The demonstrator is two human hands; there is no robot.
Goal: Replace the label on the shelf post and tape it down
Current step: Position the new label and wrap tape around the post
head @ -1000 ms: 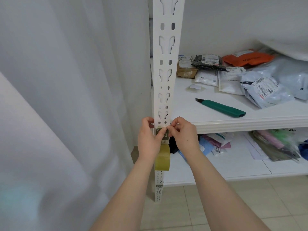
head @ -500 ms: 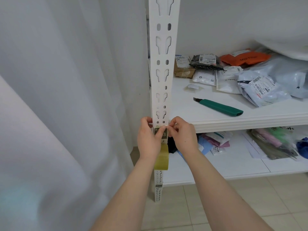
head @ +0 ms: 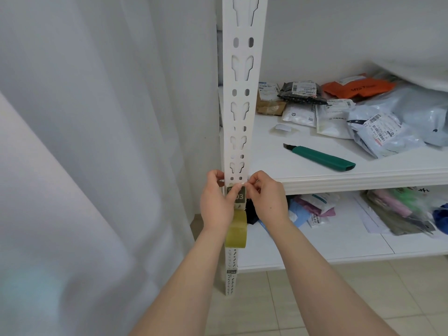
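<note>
A white slotted shelf post rises in the middle of the head view. A dark label with pale digits sits on the post at shelf height. My left hand grips the post's left side, its thumb pressed across the label. My right hand pinches the tape's end at the label's upper right corner. A yellowish roll of tape hangs in front of the post just below both hands, partly hidden by my left wrist.
A green utility knife lies on the white shelf board to the right, blade end towards the post. Mail bags and parcels crowd the back right. More packets lie on the lower shelf. White curtain hangs left.
Both hands stay at the label with the same hold. The view has shifted slightly, and the post now sits a little left of where it was.
</note>
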